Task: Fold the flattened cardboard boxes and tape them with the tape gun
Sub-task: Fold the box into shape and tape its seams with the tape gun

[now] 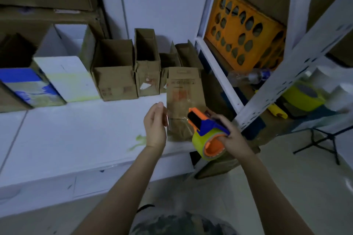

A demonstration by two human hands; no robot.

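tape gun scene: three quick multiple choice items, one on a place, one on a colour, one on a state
1. Where does the orange crate sit?
A) on the white table
B) on the metal shelf rack
C) on the floor

2. What colour is the tape roll on the tape gun?
A) yellow-green
B) red
C) black

3. What is the right hand doing?
A) hanging open
B) gripping the tape gun
C) pressing flat on a box

Answers: 1 B, it stands inside the rack; 2 A, yellow-green round an orange core; 3 B, fingers wrap the gun.
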